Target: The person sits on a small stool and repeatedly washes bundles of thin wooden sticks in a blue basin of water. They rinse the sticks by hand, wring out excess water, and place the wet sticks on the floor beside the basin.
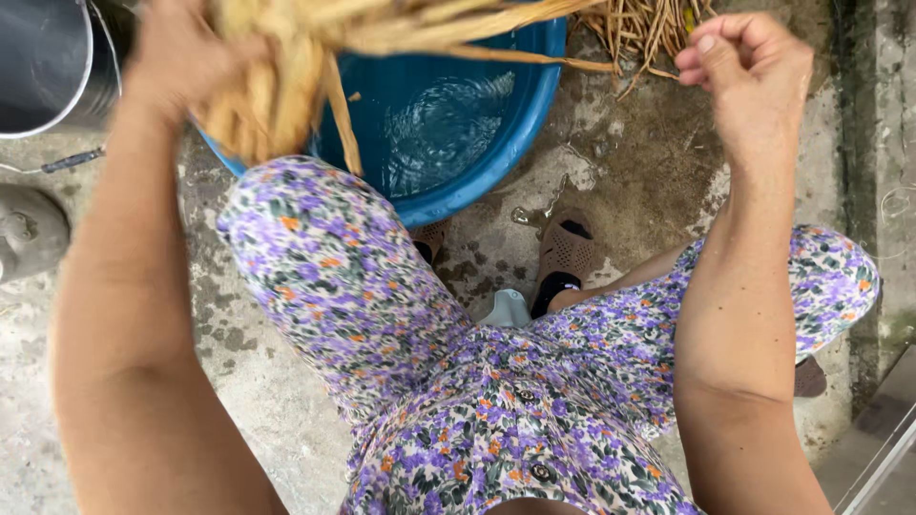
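Observation:
My left hand (181, 52) is raised at the upper left, gripping a thick bundle of tan dried fibre strips (277, 81) that is blurred with motion. The bundle hangs over a blue plastic basin (520, 124) holding rippling water (444, 129). Long strands (496, 24) run from the bundle to the right. My right hand (744, 72) is closed in a fist at the upper right, near the strand ends; whether a strand sits inside it is unclear. My knees in floral purple fabric (334, 267) frame the basin.
A metal pot (48, 62) stands at the upper left beside a grey object (29, 229). A pile of thin dried stalks (649, 29) lies beyond the basin. My sandalled feet (563, 253) rest on stained wet concrete (630, 162). A wall edge runs along the right.

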